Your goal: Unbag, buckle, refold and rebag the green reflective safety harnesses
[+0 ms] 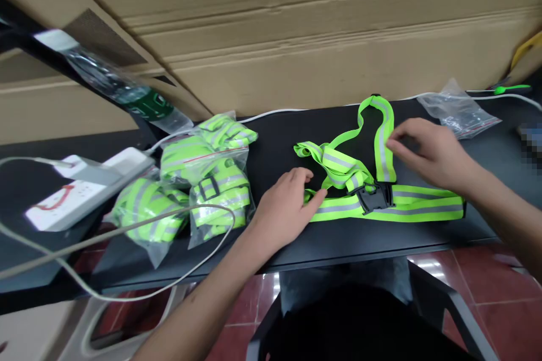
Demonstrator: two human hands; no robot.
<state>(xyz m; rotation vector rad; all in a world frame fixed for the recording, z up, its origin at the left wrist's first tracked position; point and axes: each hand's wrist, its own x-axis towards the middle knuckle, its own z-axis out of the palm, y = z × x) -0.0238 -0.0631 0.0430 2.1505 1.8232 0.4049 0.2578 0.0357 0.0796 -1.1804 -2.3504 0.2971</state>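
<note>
A neon-green reflective harness [383, 141] with grey stripes lies on the dark table, its straps partly bunched and looped. A black plastic buckle [375, 198] sits on its waist belt, which runs along the front. My left hand [284, 206] rests over the belt's left end, thumb apart from the curled fingers; that end is partly hidden. With thumb and forefinger pinched together, my right hand [427, 152] is at the right edge of the upright shoulder strap. Left of my left hand lie several bagged green reflective straps [222, 194].
A white power strip [91, 189] with a charger and a loose cable [169, 282] occupies the left. Behind it leans a plastic bottle [122, 90]. An empty clear zip bag [459, 110] lies at the back right. Cardboard [322, 28] walls the rear; a chair [453, 304] stands in front.
</note>
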